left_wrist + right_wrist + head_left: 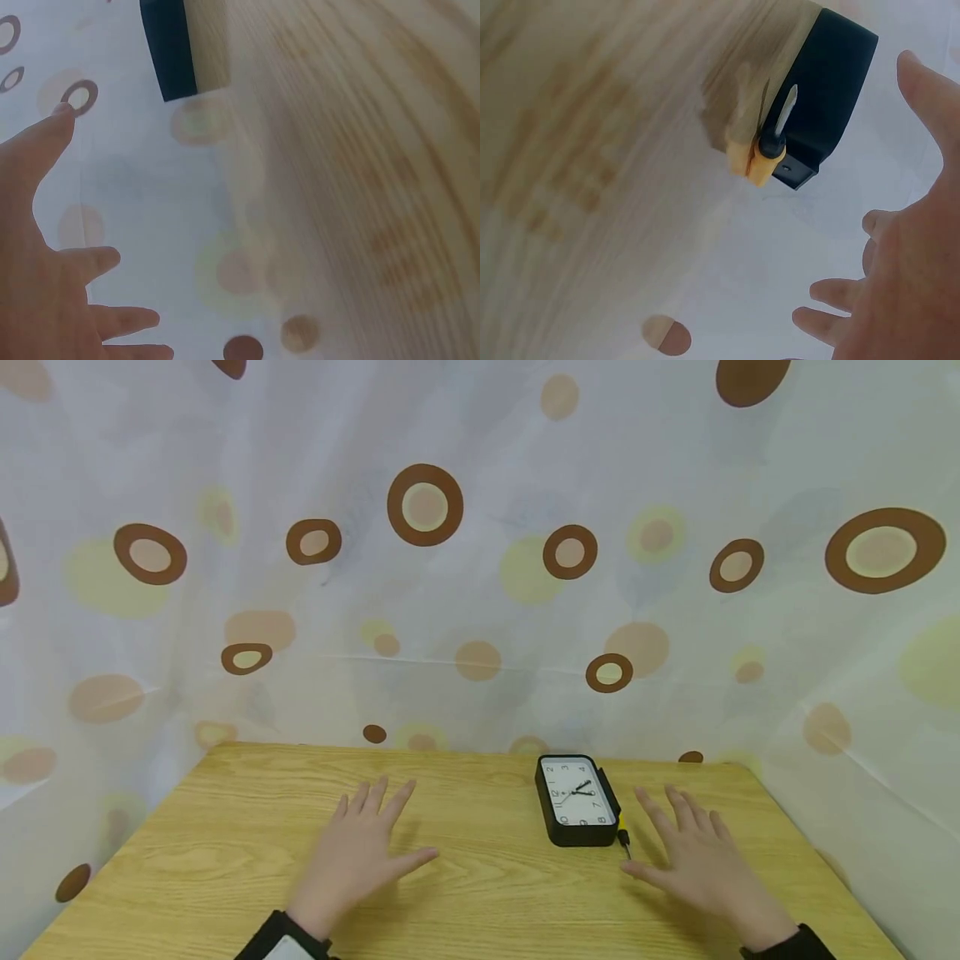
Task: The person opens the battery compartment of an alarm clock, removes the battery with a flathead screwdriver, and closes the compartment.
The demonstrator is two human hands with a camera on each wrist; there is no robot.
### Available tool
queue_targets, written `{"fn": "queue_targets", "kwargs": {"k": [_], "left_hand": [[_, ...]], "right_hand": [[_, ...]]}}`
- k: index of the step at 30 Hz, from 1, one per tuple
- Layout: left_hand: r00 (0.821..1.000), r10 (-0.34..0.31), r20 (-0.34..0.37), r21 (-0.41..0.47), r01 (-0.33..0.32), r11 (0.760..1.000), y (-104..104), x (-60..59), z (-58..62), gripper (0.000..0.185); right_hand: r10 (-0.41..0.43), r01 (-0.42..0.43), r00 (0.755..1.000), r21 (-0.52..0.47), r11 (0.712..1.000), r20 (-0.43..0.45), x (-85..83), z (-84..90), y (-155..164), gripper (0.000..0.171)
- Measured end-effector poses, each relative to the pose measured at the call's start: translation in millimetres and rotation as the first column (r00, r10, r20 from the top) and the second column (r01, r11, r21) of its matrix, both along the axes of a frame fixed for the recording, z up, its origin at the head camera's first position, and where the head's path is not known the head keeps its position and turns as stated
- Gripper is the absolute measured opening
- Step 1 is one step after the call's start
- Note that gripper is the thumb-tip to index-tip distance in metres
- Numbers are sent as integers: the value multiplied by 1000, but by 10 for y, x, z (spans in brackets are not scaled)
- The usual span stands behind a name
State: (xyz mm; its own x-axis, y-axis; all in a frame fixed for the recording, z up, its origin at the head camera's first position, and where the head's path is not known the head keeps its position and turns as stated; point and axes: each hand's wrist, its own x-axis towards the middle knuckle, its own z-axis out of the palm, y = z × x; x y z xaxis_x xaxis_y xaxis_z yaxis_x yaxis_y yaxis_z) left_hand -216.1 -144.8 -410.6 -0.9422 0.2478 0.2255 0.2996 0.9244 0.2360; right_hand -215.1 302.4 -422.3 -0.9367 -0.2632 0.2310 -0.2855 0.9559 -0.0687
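Observation:
A black rectangular clock [576, 793] with a white face lies face up toward the back of the wooden table, its numerals turned sideways. Along its right side is a screwdriver [767, 150] with a yellow and black handle and a metal shaft, partly hidden by the clock in the head view. My left hand [356, 852] hovers over the table left of the clock, fingers spread, touching nothing. To the right of the clock and screwdriver, my right hand [697, 864] is also spread and holds nothing; its thumb is nearest the screwdriver tip.
The light wooden table [225, 827] reaches back to a pale curtain [480, 593] printed with brown and yellow circles. That curtain also hangs along the left and right sides. Dark bands [288, 935] circle both wrists.

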Motion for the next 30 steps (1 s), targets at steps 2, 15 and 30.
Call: {"fn": "queue_targets", "kwargs": {"k": [2,15,30], "left_hand": [[1000,-15,11,3,15,1000,81,-38,10,96],[991,-132,-14,38,132,990,696,-322,78,108],[984,-180,-10,52,180,982,1210,-467,42,103]], "right_hand": [[10,-10,1000,-1,1000,-8,-26,18,-51,107],[47,-46,999,3,999,-17,-176,154,-345,110],[110,-110,994,-23,994,2,-343,198,-512,111]]}}
